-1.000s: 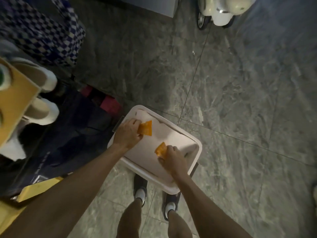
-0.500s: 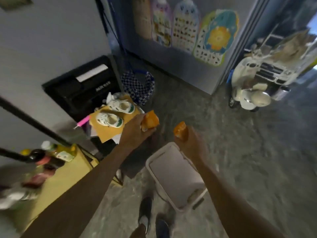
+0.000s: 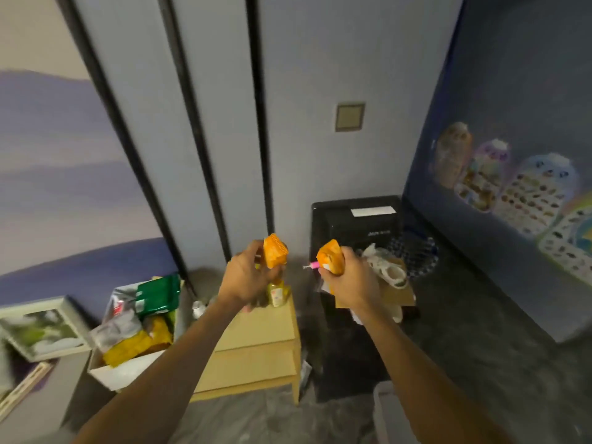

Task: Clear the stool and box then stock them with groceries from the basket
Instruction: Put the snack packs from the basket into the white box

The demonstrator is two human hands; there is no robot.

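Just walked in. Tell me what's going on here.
A person stands with a snack in each hand: the left hand grips one orange packet, and the right hand grips a second orange packet. Both are held up above the wooden stool, which has a small yellow bottle near its back edge. The white box to its left already holds groceries, a green packet among them. Neither orange packet has been set down yet.

Dim, bluish indoor light with soft shadows, motion blur smearing the wall stripes (image 3: 198,129) and posters (image 3: 528,193), and wide-angle bending at the frame edges.
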